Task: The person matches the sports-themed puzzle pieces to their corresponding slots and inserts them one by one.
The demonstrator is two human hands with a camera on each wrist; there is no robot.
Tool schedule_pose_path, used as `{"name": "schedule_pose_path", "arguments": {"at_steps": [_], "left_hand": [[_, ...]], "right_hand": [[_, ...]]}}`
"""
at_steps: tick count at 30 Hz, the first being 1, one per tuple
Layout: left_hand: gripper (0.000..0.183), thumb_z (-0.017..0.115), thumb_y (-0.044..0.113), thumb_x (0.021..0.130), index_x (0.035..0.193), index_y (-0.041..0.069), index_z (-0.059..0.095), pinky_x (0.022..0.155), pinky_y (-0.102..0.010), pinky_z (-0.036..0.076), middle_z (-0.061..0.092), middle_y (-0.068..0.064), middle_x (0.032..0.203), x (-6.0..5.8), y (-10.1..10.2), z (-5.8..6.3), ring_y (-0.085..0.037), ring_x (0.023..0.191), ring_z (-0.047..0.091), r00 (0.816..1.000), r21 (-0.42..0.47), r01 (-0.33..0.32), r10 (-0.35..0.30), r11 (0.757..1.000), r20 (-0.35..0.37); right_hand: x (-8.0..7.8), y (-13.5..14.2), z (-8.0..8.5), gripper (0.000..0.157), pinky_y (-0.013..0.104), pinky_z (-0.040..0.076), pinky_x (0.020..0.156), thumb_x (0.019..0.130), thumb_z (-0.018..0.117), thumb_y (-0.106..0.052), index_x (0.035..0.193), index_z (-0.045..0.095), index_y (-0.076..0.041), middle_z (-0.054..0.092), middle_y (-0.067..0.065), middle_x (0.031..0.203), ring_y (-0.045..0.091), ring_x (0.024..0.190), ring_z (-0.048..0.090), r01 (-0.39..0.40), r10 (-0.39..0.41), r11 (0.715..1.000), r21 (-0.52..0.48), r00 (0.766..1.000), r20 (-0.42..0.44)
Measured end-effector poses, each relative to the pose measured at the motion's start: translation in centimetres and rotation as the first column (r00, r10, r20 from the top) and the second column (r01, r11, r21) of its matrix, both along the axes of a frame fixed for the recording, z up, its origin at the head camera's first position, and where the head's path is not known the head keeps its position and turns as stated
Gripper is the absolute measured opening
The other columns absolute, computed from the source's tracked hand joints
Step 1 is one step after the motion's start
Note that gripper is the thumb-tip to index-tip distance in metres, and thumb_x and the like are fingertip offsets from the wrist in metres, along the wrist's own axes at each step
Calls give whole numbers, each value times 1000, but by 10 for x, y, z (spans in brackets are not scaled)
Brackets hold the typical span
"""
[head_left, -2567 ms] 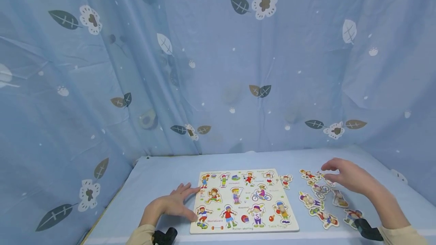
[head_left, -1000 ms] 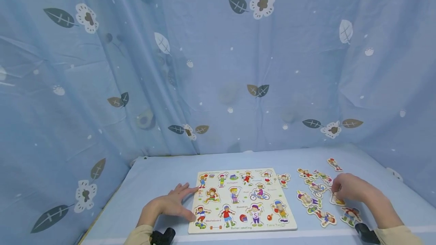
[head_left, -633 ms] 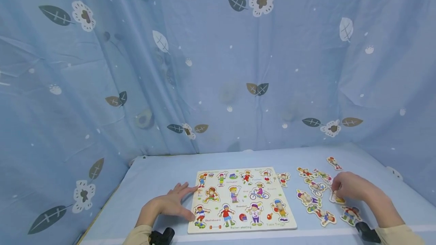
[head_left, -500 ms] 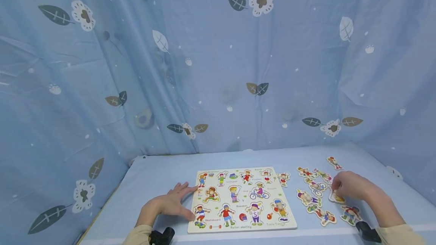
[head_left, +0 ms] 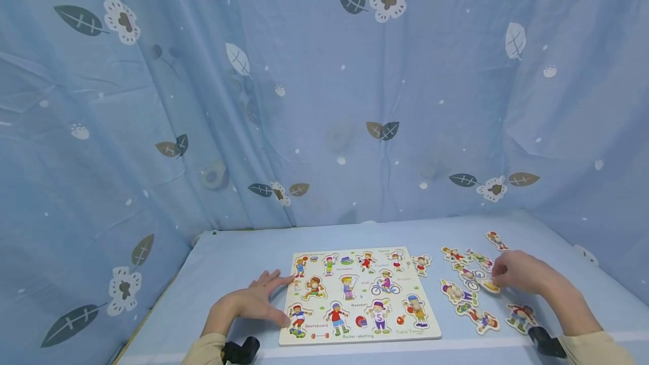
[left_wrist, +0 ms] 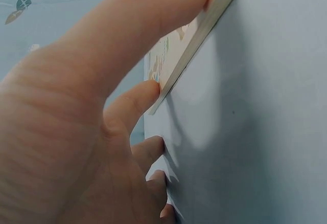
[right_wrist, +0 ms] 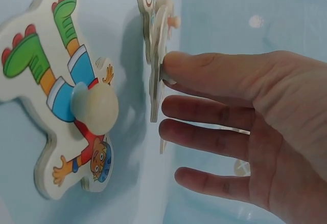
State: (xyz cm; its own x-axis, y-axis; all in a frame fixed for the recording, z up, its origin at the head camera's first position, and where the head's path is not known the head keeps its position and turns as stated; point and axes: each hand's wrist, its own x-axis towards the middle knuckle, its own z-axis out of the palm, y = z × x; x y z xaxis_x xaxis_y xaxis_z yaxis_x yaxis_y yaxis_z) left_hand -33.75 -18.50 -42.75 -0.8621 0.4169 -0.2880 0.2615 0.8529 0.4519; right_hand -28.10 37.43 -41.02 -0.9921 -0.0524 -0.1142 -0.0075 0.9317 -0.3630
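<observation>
My left hand (head_left: 253, 300) rests at the left side of a wooden puzzle board (head_left: 355, 342) printed with sporting children. In the left wrist view, its thumb (left_wrist: 148, 9) and index fingertip lie on the board's edge, the other fingers spread loosely against the table. My right hand (head_left: 522, 272) pinches a knobbed puzzle piece (head_left: 489, 286) between thumb and fingers. The right wrist view shows this piece (right_wrist: 155, 91) edge-on and raised from the table; its picture is mostly hidden. Below that hand lies a roller-skater piece (head_left: 520, 318), its round wooden knob upward.
Several loose pieces lie right of the board, among them a bicycle piece (head_left: 467, 276), a baseball piece (head_left: 458, 293) and a skateboard piece (head_left: 479, 319). A tennis piece (head_left: 421, 265) touches the board's right edge. A basketball piece (head_left: 497, 240) lies farther back. A patterned curtain (head_left: 324, 100) hangs behind.
My right hand came from the back pieces down to one nearer me, and has now shifted it left toward the bicycle piece. The left hand has stayed at the board.
</observation>
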Motion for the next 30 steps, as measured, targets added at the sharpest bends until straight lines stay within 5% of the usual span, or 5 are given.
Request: {"name": "schedule_pose_path", "arguments": {"at_steps": [30], "left_hand": [[96,83,49,68,151,22,42,117,-68,13,26,-17,161,1,1,3,-46,149,10,1000,-1,1,-1,1000,4]], "right_hand": [[-3,-16,-1,28,28,36,51,87,73,-31,71,58,-14,52,-2,63,15,59,46,-32,35,999,28,992,-124]]}}
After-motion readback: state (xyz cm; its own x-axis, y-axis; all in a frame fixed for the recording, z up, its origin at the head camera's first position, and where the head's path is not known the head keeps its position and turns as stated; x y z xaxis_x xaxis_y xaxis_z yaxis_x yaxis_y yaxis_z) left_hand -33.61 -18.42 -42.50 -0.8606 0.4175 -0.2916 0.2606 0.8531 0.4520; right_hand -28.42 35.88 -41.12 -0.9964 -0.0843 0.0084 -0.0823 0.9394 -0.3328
